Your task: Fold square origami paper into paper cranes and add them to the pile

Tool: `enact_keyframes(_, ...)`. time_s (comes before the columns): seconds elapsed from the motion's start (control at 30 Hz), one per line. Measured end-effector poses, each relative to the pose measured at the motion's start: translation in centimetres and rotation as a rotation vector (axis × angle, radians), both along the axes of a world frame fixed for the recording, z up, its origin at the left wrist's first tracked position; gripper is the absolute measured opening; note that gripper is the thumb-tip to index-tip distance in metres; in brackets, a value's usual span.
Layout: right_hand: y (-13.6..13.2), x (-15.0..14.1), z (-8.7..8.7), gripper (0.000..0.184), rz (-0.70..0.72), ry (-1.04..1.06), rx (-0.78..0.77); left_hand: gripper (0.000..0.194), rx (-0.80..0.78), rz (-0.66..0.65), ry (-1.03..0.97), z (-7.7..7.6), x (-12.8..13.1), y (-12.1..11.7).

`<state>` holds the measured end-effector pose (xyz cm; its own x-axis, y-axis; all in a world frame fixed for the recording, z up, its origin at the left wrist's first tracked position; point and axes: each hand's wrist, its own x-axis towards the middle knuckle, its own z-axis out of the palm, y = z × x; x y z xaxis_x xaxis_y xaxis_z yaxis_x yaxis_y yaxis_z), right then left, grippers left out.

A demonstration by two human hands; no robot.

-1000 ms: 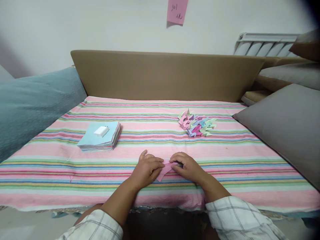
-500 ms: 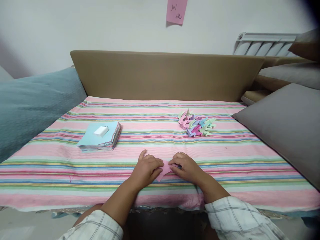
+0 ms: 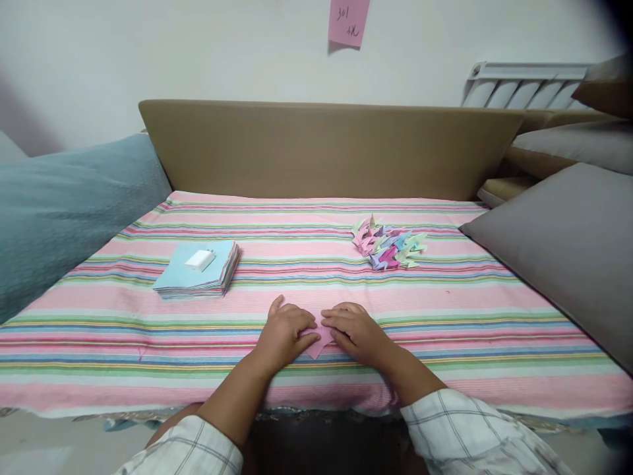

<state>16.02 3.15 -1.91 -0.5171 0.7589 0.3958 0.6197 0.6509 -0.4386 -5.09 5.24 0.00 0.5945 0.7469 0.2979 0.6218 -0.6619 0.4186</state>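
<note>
A small pink folded paper (image 3: 318, 342) lies on the striped cloth (image 3: 445, 310) near its front edge. My left hand (image 3: 283, 330) presses on the paper's left part with bent fingers. My right hand (image 3: 353, 330) presses on its right part, fingertips meeting the left hand's. Most of the paper is hidden under both hands; only a pointed lower corner shows.
A stack of coloured paper squares (image 3: 198, 276) with a small white block (image 3: 200, 259) on top sits at the left. A pile of folded paper cranes (image 3: 388, 243) lies at the back right. Grey cushions (image 3: 564, 244) flank the right, a teal cushion (image 3: 64, 211) the left.
My right hand has slid left over the pink paper, closing up against my left hand. More of the paper is covered than before.
</note>
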Motion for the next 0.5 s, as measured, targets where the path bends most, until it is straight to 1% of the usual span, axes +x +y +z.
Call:
enact_keyframes(0.27,-0.1,0.1,0.0,0.025,-0.009,0.006,-0.007,0.012,-0.053,0.066,0.039,0.9,-1.0,0.2)
enact_keyframes(0.5,0.0,0.1,-0.2,0.022,-0.021,-0.011,0.014,0.013,-0.105,0.12,0.073,0.9,-2.6,0.7)
